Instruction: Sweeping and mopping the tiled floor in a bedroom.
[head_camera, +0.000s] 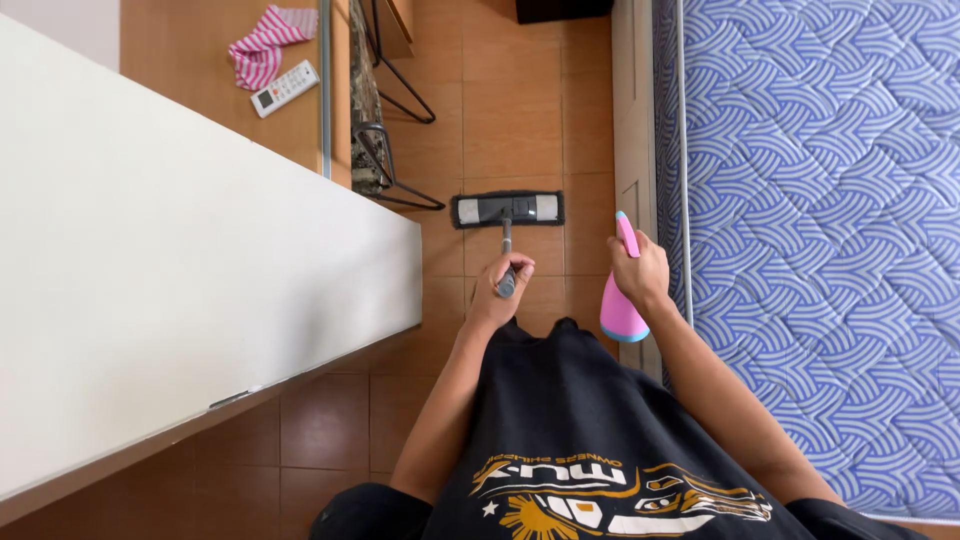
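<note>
My left hand (497, 290) grips the grey handle of a flat mop, whose dark rectangular head (507, 209) lies flat on the brown tiled floor ahead of me. My right hand (640, 272) holds a pink spray bottle (620, 310) with a teal tip, nozzle pointing away from me, beside the bed's edge. Both arms reach forward over my black printed shirt.
A large white tabletop (180, 270) fills the left. A bed with a blue patterned mattress (820, 230) lines the right. On a wooden desk (190, 90) at the back left lie a white remote (285, 88) and a pink striped cloth (265, 45). Black metal chair legs (390, 150) stand nearby.
</note>
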